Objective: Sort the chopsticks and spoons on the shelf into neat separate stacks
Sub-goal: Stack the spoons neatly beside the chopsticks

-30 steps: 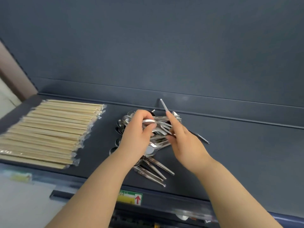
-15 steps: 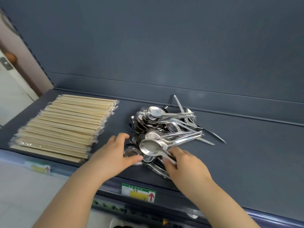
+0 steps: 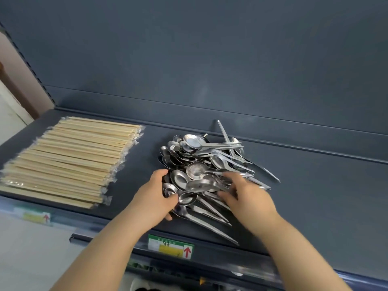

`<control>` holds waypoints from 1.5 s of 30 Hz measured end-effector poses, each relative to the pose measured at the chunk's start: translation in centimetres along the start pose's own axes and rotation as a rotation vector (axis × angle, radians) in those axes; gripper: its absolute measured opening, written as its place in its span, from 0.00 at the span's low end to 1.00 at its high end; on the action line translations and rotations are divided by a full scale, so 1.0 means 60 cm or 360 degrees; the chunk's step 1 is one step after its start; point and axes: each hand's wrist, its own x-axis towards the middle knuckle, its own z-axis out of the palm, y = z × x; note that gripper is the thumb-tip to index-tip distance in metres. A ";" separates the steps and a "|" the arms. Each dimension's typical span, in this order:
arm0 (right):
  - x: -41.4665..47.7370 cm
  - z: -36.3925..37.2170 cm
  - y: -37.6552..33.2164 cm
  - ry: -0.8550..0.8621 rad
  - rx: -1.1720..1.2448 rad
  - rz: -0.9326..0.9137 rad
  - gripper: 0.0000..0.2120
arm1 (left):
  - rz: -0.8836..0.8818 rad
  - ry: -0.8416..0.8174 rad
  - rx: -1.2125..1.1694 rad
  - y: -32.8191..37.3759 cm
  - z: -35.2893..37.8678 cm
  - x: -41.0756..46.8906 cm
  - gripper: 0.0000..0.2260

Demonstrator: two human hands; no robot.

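A pile of shiny metal spoons (image 3: pixel 201 158) lies in the middle of the dark grey shelf (image 3: pixel 315 196), bowls to the left and handles fanning out to the right and front. My left hand (image 3: pixel 155 196) cups the bowls at the pile's front left, thumb and fingers touching them. My right hand (image 3: pixel 247 196) rests on the handles at the front right, fingers spread over them. Wrapped wooden chopsticks (image 3: pixel 69 160) lie in a neat flat stack at the shelf's left end, apart from the spoons.
The shelf's back wall (image 3: pixel 210 70) rises right behind the spoons. A green and yellow price label (image 3: pixel 170 246) with a red arrow sits on the front rail. A second label (image 3: pixel 35 217) is below the chopsticks. Bare shelf surface extends to the right.
Both hands came down from the top of the spoon pile to its front side. The left hand now presses against the bowls and the right hand has spread over the handles.
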 end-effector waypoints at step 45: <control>0.037 -0.034 0.010 -0.0026 0.0209 -0.0002 0.06 | -0.0105 0.0159 -0.0942 -0.015 0.045 -0.018 0.20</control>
